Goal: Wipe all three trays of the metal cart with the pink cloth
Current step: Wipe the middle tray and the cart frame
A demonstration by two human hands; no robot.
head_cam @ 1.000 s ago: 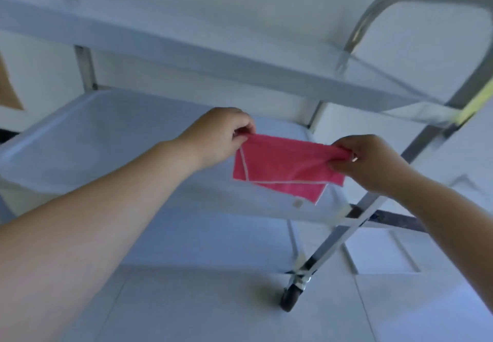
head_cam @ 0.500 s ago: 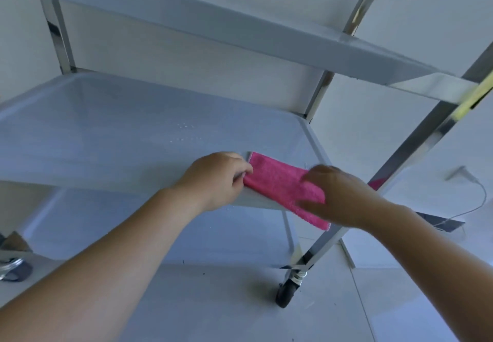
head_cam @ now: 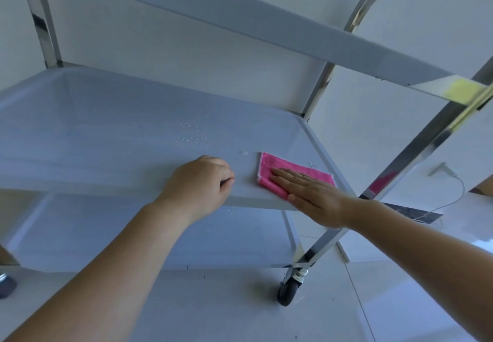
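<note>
— Where am I working?
— Indoors, perhaps a home or utility room; I can't tell for sure. I see glossy pale floor tiles (head_cam: 400, 301), plain white walls (head_cam: 400, 128), and a steel cart (head_cam: 416, 154) on castors (head_cam: 288, 292).

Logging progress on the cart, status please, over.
Right hand flat on pink cloth, pressing it onto middle tray. Left hand curled at tray's front edge, holding nothing. Droplets ahead; path unobstructed.
</note>
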